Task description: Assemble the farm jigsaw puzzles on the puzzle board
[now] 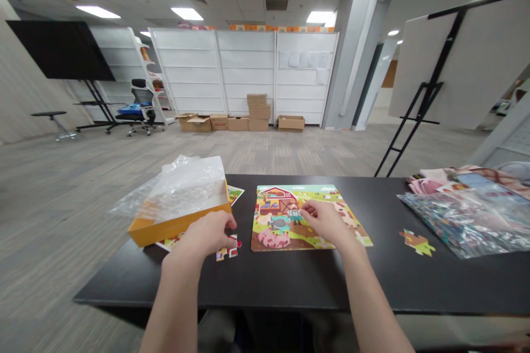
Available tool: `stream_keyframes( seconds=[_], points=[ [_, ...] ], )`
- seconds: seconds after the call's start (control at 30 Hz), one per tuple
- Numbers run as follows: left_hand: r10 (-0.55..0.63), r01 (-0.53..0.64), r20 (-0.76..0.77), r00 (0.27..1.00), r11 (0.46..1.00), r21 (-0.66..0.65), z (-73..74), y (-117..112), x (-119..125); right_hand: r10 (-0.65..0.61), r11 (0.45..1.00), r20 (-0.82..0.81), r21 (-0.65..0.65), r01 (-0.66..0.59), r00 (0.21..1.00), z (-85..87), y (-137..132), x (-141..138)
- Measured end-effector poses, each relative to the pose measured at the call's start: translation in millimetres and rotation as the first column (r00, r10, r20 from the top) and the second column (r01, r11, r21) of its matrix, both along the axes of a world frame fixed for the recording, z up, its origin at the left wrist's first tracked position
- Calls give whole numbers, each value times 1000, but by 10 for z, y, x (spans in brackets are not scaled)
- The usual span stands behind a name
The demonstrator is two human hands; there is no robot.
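Observation:
A farm-picture jigsaw puzzle [290, 198] lies on the black table [290, 281] in front of me. My right hand [325, 222] rests on the puzzle's middle, fingers curled and pressing down near the farmer figure. My left hand [207, 236] lies to the left of the puzzle, fingers closed over loose puzzle pieces [227, 251] beside the orange box [165, 226]. A clear plastic bag [182, 185] sits in that box. One loose piece [417, 242] lies on the table to the right of the puzzle.
A plastic bag of puzzle pieces [467, 220] and printed sheets [439, 179] lie at the table's right end. An easel with white boards [430, 88] stands behind. Cardboard boxes [257, 113], white shelves, an office chair [138, 110] and a black screen [62, 49] are far back.

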State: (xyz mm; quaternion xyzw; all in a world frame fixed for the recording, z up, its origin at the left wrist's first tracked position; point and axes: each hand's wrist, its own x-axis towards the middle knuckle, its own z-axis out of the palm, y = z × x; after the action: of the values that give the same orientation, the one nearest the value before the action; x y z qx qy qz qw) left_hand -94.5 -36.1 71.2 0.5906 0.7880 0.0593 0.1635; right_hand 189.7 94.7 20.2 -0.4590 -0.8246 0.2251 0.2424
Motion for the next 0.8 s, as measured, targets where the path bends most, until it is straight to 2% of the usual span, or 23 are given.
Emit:
stream_keyframes(
  seconds=[0.2,0.43,0.6,0.7,0.8],
  points=[
    [16,-18,-21,1000,996,-84,-172,23,-23,-20,1000,-30,-11,20,999,31,-2,55],
    [-46,50,117,992,998,-36,-256,22,-149,-9,1000,-40,-26,8,999,43,-3,59],
    [-165,127,393,905,984,122,-105,33,-92,-35,999,-14,1,35,999,46,-7,79],
    [-221,80,475,852,951,298,-26,115,19,-34,999,-28,2,34,999,50,-12,75],
    [-220,-21,580,784,925,380,-74,276,127,-18,1000,-28,-4,17,999,50,-17,58]
  ],
)
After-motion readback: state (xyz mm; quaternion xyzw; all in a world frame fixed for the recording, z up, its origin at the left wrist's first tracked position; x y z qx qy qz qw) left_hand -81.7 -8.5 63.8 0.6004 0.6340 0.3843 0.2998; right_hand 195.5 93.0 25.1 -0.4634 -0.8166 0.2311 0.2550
